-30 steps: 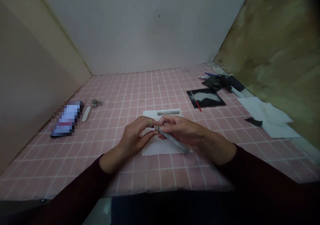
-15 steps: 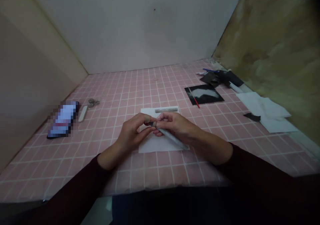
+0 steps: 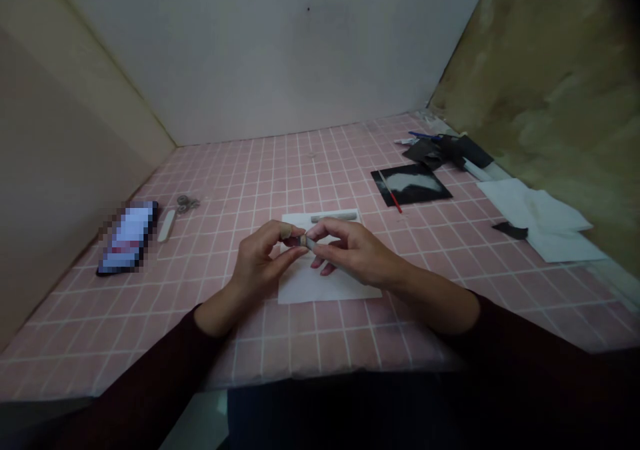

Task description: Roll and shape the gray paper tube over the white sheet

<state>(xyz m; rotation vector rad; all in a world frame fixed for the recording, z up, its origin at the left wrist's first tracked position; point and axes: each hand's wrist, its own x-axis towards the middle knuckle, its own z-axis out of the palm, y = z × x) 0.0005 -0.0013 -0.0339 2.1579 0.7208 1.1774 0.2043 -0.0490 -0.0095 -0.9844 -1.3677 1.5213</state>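
Over a white paper sheet [image 3: 330, 287], a small greyish piece with a tan band [image 3: 305, 241] is held between both hands. My left hand [image 3: 265, 250] pinches its left end between thumb and fingers. The thumb and index finger of my right hand [image 3: 355, 250] are closed on its right end, the other fingers loosely curled. Most of the piece is hidden by the fingers. Just beyond my right hand, a grey-white stick [image 3: 334, 217] lies along the top edge of the paper.
At left are a phone [image 3: 127, 238], a pale flat stick [image 3: 167, 226] and a small grey metallic object [image 3: 187, 202]. At right lie a black sheet [image 3: 425, 193] with white dust, a red-ended stick [image 3: 391, 193], dark scraps [image 3: 425, 153] and white papers [image 3: 565, 243].
The long pale strip that stuck out under my right hand no longer shows. My right hand has shifted and its lower fingers have loosened. The view has moved slightly.
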